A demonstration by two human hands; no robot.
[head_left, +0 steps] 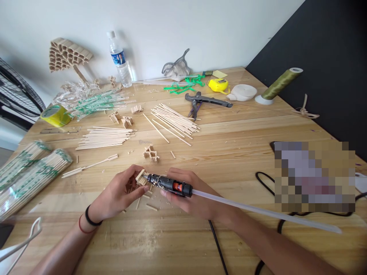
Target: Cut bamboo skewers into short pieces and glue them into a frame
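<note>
My left hand (122,193) is closed around a small block of short wooden sticks (140,177), pinched between thumb and fingers. My right hand (183,187) grips a black glue gun (169,184), its handle hidden by the palm. The gun's nozzle meets the top of the block, or lies right beside it. From the back of the gun a long translucent glue stick (266,211) sticks out over my right forearm. Short cut stick pieces (151,207) lie under my hands. Just beyond them sits a glued stick cluster (151,153).
Loose long sticks (174,122) and another stick pile (104,137) lie mid-table. Bagged sticks (37,175) are at the left, a cutter (208,101), yellow tape measure (218,84) and water bottle (119,61) at the back. A black cord (218,244) runs along the right.
</note>
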